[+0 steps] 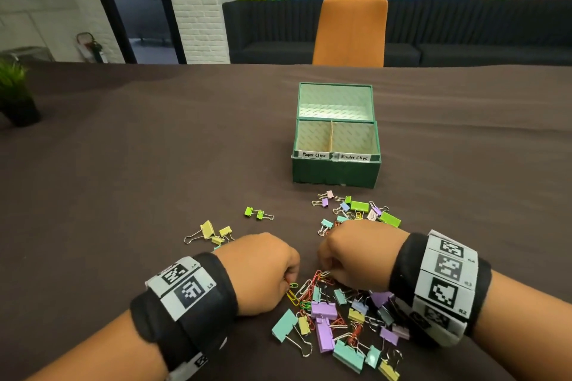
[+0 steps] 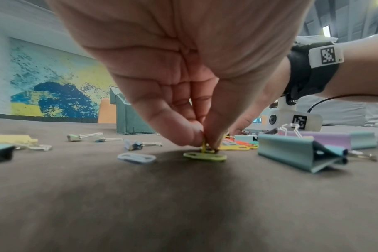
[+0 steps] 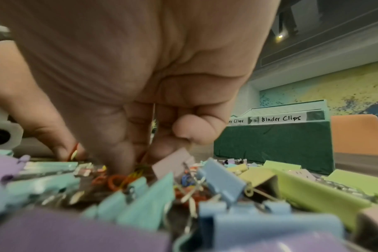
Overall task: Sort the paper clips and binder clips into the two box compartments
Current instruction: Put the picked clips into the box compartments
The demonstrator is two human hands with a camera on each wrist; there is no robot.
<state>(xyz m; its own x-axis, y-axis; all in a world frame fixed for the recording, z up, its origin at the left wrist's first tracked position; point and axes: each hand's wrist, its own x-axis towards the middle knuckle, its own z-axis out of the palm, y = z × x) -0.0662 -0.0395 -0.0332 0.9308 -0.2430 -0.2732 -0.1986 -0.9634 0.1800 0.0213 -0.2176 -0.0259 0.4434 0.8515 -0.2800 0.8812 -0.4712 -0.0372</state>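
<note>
Both hands work low over the clip pile near the bench's near edge. The left hand (image 1: 258,272) has thumb and fingertips (image 2: 190,136) pinched together on a yellow paper clip (image 2: 204,147), held upright just above another yellow-green paper clip (image 2: 205,156) that lies flat on the brown bench (image 1: 154,164); a white paper clip (image 2: 136,157) lies just beside it. The right hand (image 1: 356,254) reaches down with curled fingers into a tangle of red, orange and yellow paper clips (image 3: 119,180); whether its grip has closed on any of them cannot be told, since the fingertips are buried among the clips.

The pile (image 1: 340,318) mixes coloured paper clips with teal, purple, yellow and blue binder clips. A second, smaller scatter of binder clips (image 1: 359,210) lies farther in, just in front of the green box (image 1: 335,172). A few yellow binder clips (image 1: 213,232) and two green binder clips (image 1: 258,213) lie apart toward the left.

The box stands toward the middle of the bench, lid raised, its front rim labelled "Paper Clips" on the left compartment (image 1: 312,136) and "Binder Clips" on the right compartment (image 1: 354,138). No clips show inside either.
</note>
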